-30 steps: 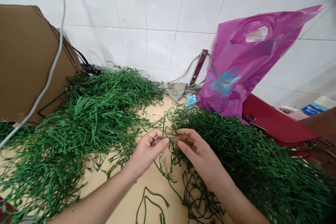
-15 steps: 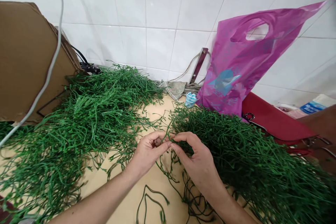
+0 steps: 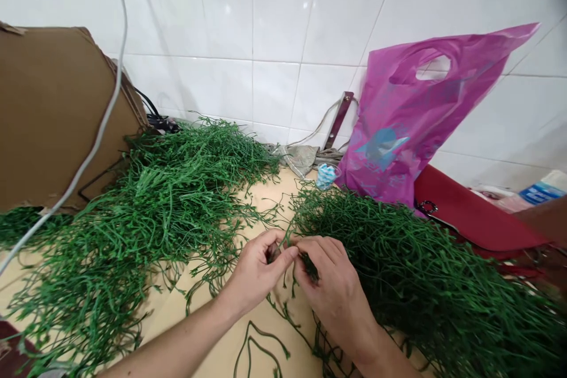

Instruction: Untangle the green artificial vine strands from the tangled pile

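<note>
My left hand (image 3: 260, 269) is closed in a pinch around a thin green stem (image 3: 287, 235), which looks like artificial plant stalk; its upper end pokes up above the fingers. My right hand (image 3: 331, 289) meets it at the fingertips, its fingers curled and pressed together at the same stem. Whatever lies inside the right fingers is mostly hidden. Beyond my left hand spreads a large heap of green branching stems (image 3: 177, 201). A second, darker heap (image 3: 420, 260) lies to the right, beside my right hand. Several loose stems (image 3: 261, 345) rest on the tabletop (image 3: 212, 336) below my hands.
A cardboard box (image 3: 53, 118) stands at the left, with a white cable (image 3: 100, 130) hanging before it. Against the tiled wall (image 3: 221, 18) are a purple plastic bag (image 3: 398, 124), a red bag (image 3: 473, 212) and a small blue-and-white crumpled item (image 3: 326, 176).
My right fingers have curled in more tightly against the left fingertips. Both hands stay together at the stem. The whole view has shifted slightly, with things sitting lower in the picture.
</note>
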Available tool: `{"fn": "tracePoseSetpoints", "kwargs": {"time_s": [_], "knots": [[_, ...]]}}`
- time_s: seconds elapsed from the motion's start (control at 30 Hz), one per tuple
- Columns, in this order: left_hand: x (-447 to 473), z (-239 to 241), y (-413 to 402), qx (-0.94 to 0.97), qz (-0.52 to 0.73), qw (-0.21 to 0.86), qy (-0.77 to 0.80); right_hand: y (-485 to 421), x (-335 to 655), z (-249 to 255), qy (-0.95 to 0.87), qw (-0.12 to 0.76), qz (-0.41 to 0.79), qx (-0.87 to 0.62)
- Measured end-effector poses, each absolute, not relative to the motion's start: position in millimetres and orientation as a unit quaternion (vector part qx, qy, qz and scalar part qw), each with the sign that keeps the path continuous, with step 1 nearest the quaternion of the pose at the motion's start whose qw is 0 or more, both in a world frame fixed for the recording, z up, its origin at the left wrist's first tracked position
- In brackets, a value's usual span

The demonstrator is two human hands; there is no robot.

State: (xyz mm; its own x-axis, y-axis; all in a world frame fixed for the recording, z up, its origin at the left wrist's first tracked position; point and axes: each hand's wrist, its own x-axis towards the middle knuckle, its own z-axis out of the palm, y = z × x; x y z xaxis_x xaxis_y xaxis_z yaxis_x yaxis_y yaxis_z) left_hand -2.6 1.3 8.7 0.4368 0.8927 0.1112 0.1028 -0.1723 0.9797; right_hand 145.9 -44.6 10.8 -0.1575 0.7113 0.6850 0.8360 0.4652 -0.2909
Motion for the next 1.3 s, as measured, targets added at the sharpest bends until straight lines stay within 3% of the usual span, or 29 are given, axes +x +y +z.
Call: {"fn": "tracePoseSetpoints", "kwargs": {"time_s": [0.13,0.3,0.43,0.57,0.77,1.03,1.3], "knots": [[-0.2,5.1,2.2,0.639,0.436,0.513,0.373,-43.1,145.4,11.5,-0.721,0.420,0.028,-0.551],[6.4,-6.1,0.2,0.439,0.427,0.711,0.345,-38.8,147.5,21.3,-0.674,0.407,0.213,-0.578],[7.9,-7.9,3.3,0.304,0.428,0.785,0.328,-37.1,148.0,16.4,-0.683,0.419,0.172,-0.573],[3.5,-1.9,12.2,0.244,0.477,0.774,0.337,-33.9,158.4,7.8,-0.688,0.413,0.123,-0.584],[1.2,-7.6,15.5,0.299,0.469,0.755,0.348,-33.1,175.7,14.0,-0.659,0.450,0.052,-0.600],[1.8,-9.3,8.9,0.454,0.434,0.709,0.321,-41.6,152.4,10.0,-0.657,0.433,0.270,-0.555],[4.4,-0.7,10.3,0.247,0.457,0.805,0.287,-43.0,144.7,13.0,-0.669,0.390,0.336,-0.536]]}}
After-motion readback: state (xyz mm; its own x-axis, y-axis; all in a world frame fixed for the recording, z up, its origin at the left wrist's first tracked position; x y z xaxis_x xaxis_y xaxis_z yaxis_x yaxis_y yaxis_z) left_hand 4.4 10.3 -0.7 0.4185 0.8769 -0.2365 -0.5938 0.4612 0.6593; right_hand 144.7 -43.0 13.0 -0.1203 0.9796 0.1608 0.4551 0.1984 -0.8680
